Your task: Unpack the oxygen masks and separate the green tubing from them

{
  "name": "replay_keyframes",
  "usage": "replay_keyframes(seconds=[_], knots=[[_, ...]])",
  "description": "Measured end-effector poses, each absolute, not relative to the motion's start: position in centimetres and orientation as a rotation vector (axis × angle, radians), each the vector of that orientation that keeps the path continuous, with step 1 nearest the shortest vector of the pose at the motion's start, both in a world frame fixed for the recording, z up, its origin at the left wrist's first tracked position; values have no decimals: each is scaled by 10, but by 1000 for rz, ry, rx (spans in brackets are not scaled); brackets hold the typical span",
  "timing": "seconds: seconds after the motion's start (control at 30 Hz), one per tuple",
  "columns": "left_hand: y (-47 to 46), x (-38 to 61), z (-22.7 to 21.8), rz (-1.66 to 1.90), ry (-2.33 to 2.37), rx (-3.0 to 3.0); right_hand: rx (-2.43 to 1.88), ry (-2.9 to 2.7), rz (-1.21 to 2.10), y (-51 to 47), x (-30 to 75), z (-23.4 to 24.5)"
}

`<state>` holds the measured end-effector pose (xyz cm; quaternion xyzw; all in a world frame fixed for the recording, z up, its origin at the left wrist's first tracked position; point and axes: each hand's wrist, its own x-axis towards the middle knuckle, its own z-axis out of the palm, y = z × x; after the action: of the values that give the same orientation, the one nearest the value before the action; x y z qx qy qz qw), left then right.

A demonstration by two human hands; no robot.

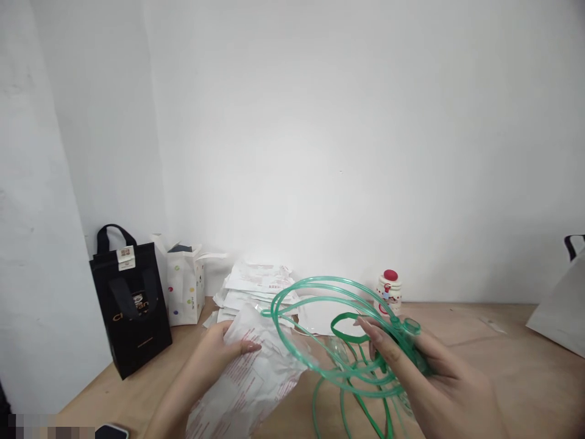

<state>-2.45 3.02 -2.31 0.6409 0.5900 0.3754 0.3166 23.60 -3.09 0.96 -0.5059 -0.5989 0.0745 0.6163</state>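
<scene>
My left hand [233, 347] pinches a crumpled white paper-and-plastic wrapper [247, 372] with red print, its thumb lying across the front. In my right hand [439, 372] is a coil of clear green tubing [320, 283], the fingers closed round one side of the loops. A flat green strap [342, 320] and several strands hang from the same bundle toward the table. Part of a clear piece shows among the loops, but its shape is hard to make out. The coil's left side overlaps the wrapper's upper edge.
Flat white packets [260, 277] are piled behind the wrapper. A black gift bag [132, 311] and a small dotted white bag [185, 286] stand left. A cream bottle [389, 289] with a red top is near the wall; a white bag [562, 305] stands right. A phone-like object [112, 432] lies front left.
</scene>
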Motion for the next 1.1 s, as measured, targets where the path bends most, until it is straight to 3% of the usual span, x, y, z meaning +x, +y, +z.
replay_keyframes(seconds=[0.27,0.6,0.87,1.1], knots=[[31,-27,-21,1031,1494,1683,-1273,-1308,267,-32,248,8],[26,-26,-27,961,1252,1694,-1221,-1342,670,14,251,9],[22,-16,-28,875,1180,1651,-1616,-1420,176,30,247,-4],[24,-21,-25,935,1279,1590,-1543,-1506,211,21,247,2]])
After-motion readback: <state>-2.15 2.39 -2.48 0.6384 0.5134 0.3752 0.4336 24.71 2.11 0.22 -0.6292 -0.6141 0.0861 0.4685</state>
